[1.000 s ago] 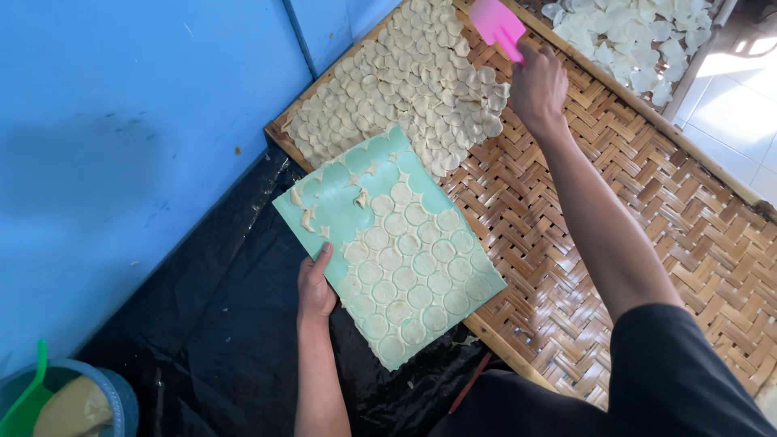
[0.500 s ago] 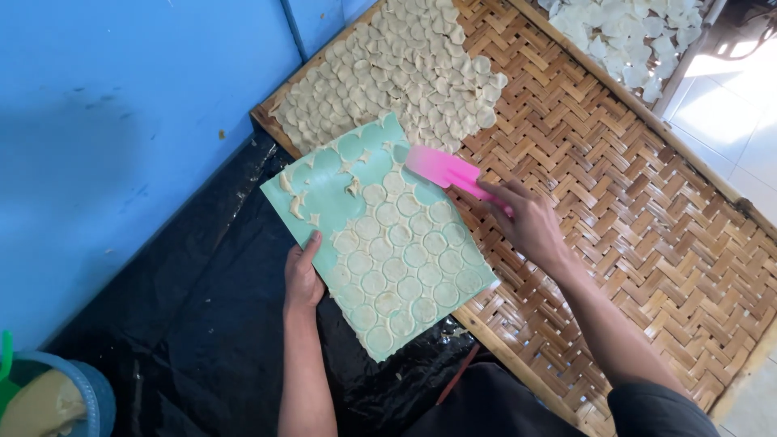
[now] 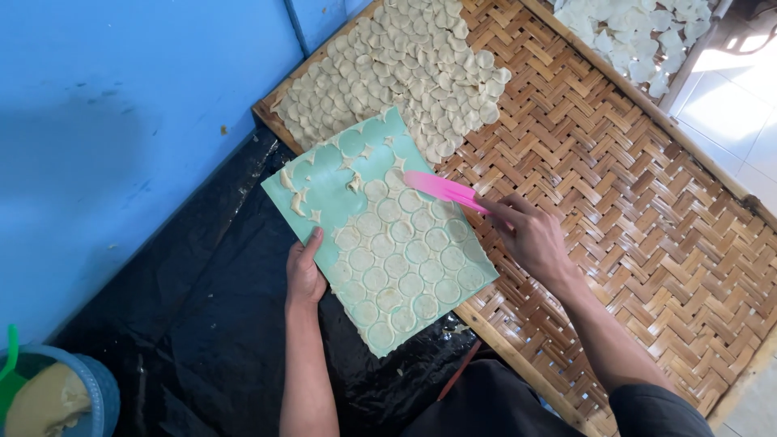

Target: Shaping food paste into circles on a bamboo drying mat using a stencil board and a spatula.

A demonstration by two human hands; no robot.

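A bucket [image 3: 57, 396] of pale batter is sitting far off to the left of the left hand [image 3: 304, 271], on black plastic sheeting [image 3: 202, 324] that is spreading under that hand and its forearm, with a blue wall [image 3: 121, 105] rising beyond it. The left hand is gripping the near left edge of a green board [image 3: 324, 182], its thumb lying on top of the board and the other fingers curling out of sight underneath, so it is holding the board tilted over the edge of a woven bamboo tray [image 3: 647, 210]. Round dough discs [image 3: 405, 267] are covering the part of the board just right of the thumb in neat rows, while the bare green part beyond the fingertips is carrying only small dough scraps [image 3: 299, 198]. The right hand [image 3: 530, 239] is closing its fingers around the handle of a pink spatula [image 3: 443, 188], and the blade is reaching left from the fingertips and touching the discs at the board's upper right edge. Beyond the blade tip, a heap of loose discs [image 3: 405, 73] is lying on the tray, touching the far edge of the board. To the right of the right hand the tray's weave is showing bare, and far past it a second batch of whiter pieces [image 3: 639, 36] is lying on another tray.
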